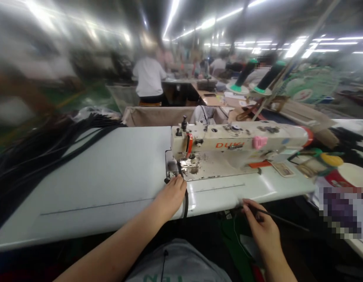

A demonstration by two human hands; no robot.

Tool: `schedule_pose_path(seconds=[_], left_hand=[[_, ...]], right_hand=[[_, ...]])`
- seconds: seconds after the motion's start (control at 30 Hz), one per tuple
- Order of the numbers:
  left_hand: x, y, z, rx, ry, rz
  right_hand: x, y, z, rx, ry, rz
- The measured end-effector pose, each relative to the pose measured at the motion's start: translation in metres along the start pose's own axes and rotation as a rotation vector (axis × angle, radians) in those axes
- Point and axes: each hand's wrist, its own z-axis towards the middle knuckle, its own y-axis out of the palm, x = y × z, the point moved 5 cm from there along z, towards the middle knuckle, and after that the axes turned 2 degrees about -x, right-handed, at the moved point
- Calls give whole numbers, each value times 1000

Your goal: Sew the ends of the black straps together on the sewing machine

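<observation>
My left hand (173,195) is closed on a narrow black strap (186,203) just in front of the needle area of a sewing machine (205,147). The strap runs from under the presser foot, past my fingers and over the table's front edge. Near that edge, to the right, my right hand (262,225) pinches the end of another thin dark strap (287,221), which trails off to the right. A thin white thread (237,235) hangs below this hand.
Long black straps (90,137) lie heaped over the left of the white table (117,168). Behind the machine stands a cloth-lined bin (158,115). Two dark thread cones (269,76) and a green fan (309,86) are at back right. A person in white (149,76) sits farther off.
</observation>
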Motion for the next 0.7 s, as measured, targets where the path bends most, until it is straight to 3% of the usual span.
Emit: schedule_pose_path(seconds=[0.23, 0.53, 0.7], left_hand=[[-2, 5, -3, 155, 62, 86], [-2, 4, -3, 276, 86, 152], [-1, 4, -3, 264, 57, 140]], right_hand=[[-30, 16, 0, -169, -300, -135], [-40, 42, -15, -445, -186, -138], [-45, 52, -11, -437, -147, -167]])
